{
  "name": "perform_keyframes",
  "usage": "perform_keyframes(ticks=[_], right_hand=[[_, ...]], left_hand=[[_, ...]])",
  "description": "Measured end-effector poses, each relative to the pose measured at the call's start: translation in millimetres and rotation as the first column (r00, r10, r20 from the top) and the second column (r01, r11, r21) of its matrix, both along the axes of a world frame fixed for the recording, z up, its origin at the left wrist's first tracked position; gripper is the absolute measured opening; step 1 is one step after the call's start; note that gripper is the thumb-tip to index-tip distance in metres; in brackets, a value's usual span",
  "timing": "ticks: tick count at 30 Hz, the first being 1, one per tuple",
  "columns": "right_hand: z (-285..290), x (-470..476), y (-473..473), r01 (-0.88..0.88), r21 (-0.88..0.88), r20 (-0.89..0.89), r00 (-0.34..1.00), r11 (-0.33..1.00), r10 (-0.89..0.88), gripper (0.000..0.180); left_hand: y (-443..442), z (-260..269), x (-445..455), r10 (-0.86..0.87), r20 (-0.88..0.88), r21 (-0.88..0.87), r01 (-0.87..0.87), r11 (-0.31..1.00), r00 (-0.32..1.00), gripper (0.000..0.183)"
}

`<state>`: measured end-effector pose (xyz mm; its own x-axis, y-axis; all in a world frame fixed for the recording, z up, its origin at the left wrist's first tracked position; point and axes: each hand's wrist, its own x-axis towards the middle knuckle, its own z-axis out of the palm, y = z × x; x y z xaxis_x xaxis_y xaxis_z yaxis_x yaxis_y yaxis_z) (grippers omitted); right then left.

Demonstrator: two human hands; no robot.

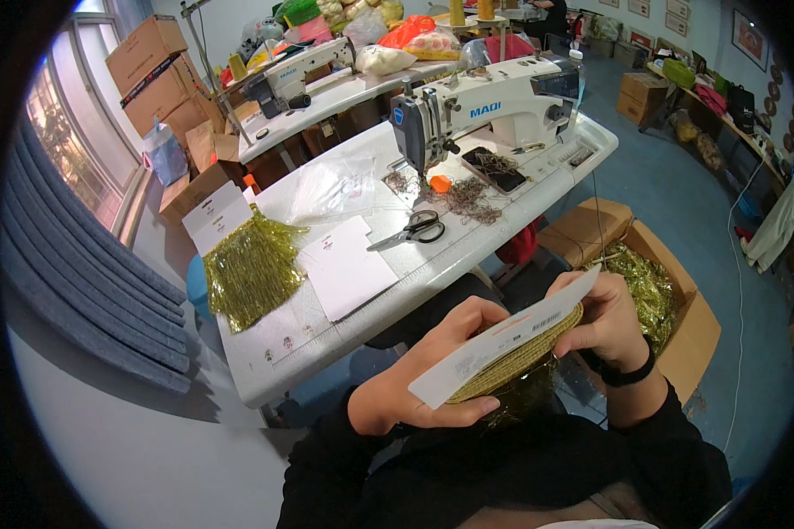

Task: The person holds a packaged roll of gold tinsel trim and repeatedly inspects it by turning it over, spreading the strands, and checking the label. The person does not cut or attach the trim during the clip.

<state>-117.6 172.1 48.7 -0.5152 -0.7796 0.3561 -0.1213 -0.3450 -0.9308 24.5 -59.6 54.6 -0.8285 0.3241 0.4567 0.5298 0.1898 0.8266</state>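
My left hand [437, 377] grips the lower left end of a white printed card [509, 340] with a folded gold braided band [516, 360] along it; gold tinsel fringe hangs below. My right hand [599, 324] pinches the band and card at the upper right end. On the sewing table lie a finished-looking gold tinsel fringe [255, 268] on a white header card [218, 218], a white card stack [351, 268], and black-handled scissors [420, 228] whose blades rest on the stack. Behind them stands a white MAQI sewing machine [483, 109].
Thread scraps [470, 198] and an orange object [441, 184] lie by the needle, beside a phone [494, 170]. Clear plastic bags [334, 188] lie further left. An open cardboard box [691, 330] of gold tinsel stands right of my right hand. Another person [552, 20] is far behind.
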Motion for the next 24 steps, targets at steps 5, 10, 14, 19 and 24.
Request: perform_keyframes(ticks=[5,10,14,19,24], right_hand=[[3.8,3.7,-7.8,-0.062,-0.117,-0.140,0.989,0.991,0.045,0.045],[6.1,6.0,-5.4,-0.070,-0.141,-0.276,0.961,0.987,0.028,0.039],[9.8,10.5,4.5,-0.161,-0.194,-0.272,0.956,0.968,0.105,0.032],[22.4,11.4,11.4,-0.199,-0.163,-0.509,0.856,0.966,0.090,0.016],[20.6,5.2,5.6,-0.286,-0.205,-0.565,0.815,0.936,0.125,0.018]], left_hand=[[-3.2,17.0,2.3,0.005,-0.203,-0.238,-0.054,0.970,0.979,0.077],[4.5,19.9,5.4,0.022,-0.286,-0.286,-0.107,0.952,0.958,0.076],[12.5,15.7,16.5,0.063,-0.441,-0.354,-0.238,0.904,0.895,0.062],[21.9,4.5,22.1,0.201,-0.485,-0.215,-0.339,0.916,0.851,0.045],[23.3,-4.0,22.9,0.237,-0.483,-0.111,-0.327,0.939,0.843,0.039]])
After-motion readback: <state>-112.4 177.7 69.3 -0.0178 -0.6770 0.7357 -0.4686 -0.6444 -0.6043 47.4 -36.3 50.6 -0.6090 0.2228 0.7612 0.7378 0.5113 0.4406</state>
